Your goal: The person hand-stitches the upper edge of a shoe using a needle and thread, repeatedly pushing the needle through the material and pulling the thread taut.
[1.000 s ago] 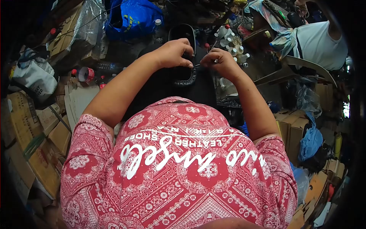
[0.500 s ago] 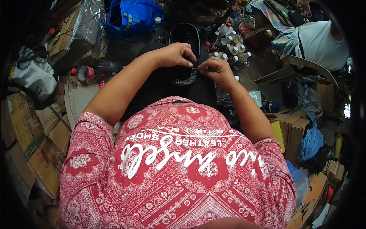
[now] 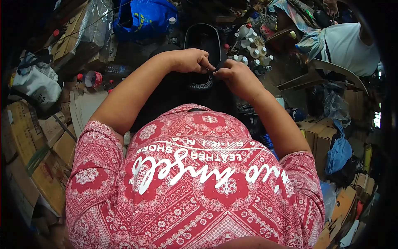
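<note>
A black leather shoe [image 3: 200,86] lies over my dark-clad lap, its gathered, stitched toe seam turned towards me and its pale-edged opening farther off. My left hand [image 3: 191,60] reaches over the shoe from the left, thumb and fingertips closed together at the right edge of the seam. From the other side my right hand [image 3: 239,78] meets it, pinched shut with the fingertips almost touching those of the left. Whatever is between the right fingers is too small and dark to make out.
Several bottles with white caps [image 3: 253,52] stand beyond my right hand. A blue bag [image 3: 145,18] sits at the back left. Cardboard [image 3: 37,157] is piled on the left, more boxes [image 3: 319,137] on the right. Another person in a white top [image 3: 344,47] is at upper right.
My right hand has turned and come in closer to the left, its forearm swinging outward. The left fingertips have moved slightly right and closed together at the shoe's edge.
</note>
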Tool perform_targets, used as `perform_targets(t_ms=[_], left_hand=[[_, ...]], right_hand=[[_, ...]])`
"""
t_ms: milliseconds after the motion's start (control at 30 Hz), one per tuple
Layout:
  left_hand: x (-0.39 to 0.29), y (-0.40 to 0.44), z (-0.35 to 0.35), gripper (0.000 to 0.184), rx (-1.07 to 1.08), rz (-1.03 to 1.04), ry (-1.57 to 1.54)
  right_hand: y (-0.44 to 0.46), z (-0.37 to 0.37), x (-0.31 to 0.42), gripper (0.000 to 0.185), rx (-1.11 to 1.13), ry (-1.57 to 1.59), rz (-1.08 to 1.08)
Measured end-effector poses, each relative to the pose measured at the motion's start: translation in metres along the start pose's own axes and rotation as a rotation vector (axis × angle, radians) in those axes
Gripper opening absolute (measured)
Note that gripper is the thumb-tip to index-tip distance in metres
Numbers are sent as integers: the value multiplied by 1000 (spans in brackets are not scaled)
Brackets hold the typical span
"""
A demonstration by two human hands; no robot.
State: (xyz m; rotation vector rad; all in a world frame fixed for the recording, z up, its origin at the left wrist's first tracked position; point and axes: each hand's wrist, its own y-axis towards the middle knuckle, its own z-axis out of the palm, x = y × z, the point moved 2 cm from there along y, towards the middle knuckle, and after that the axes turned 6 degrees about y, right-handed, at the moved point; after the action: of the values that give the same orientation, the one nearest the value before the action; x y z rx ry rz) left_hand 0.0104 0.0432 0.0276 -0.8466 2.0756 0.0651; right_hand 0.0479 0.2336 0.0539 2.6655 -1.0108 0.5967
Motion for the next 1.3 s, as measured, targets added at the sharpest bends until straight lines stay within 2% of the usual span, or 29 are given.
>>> perform_targets(t_ms=[67,133,167,233,333,400,533,633,667,700,733,800,833,900,967,1033,1100,1167,1200,1233,1267,1300], left_hand=[[2,1,2,34,13,-10,20],[5,3,3,32,-102,163,168],[8,6,5,32,-101,164,168],[10,9,4,28,-235,158,173],[15,12,5,25,-311,65,90],[18,13,2,26,-316,91,101],[19,16,2,28,-308,137,81],[15,18,5,30,-315,108,151],[14,17,6,30,-321,109,152],[10,10,5,32,-450,108,156],[6,2,4,34,-577,104,159],[-5,-24,-2,34,-647,81,207],[-11,-41,-10,35,-707,60,250],[-6,-81,-25,30,-720,37,309],[3,-118,-37,23,-664,-81,365],[5,-142,-43,19,-622,-166,464],[11,-154,-44,18,-575,-248,563],[21,-159,-46,21,-466,-311,790],[26,-159,-44,27,-547,-224,820],[31,-161,-44,27,-548,-225,817],[35,-161,-44,28,-557,-186,829],[41,-163,-45,30,-565,-148,839]], right_hand=[[10,-10,14,16,80,-97,-9],[16,-8,22,15,162,-195,-17],[20,-7,23,14,173,-237,-41],[23,-3,21,13,190,-281,-70],[20,8,12,14,129,-225,3],[13,6,6,13,85,-25,121],[8,5,4,13,31,34,109],[8,11,3,14,5,10,202],[4,20,-8,13,-40,139,197],[6,19,-10,13,-89,268,189],[4,17,-12,13,-90,266,181],[-6,17,-15,15,-2,768,513],[-12,14,-18,15,6,771,510],[-28,5,-32,26,28,1053,560],[-48,-2,-48,28,-182,1534,506],[-58,-5,-70,29,-245,1529,441],[-56,-15,-63,31,-223,1125,510],[-51,5,-65,31,-149,856,433],[-45,6,-53,25,-82,575,482],[-42,5,-43,20,-16,292,524],[-44,7,-44,20,-14,292,525],[-47,10,-45,19,25,30,414]])
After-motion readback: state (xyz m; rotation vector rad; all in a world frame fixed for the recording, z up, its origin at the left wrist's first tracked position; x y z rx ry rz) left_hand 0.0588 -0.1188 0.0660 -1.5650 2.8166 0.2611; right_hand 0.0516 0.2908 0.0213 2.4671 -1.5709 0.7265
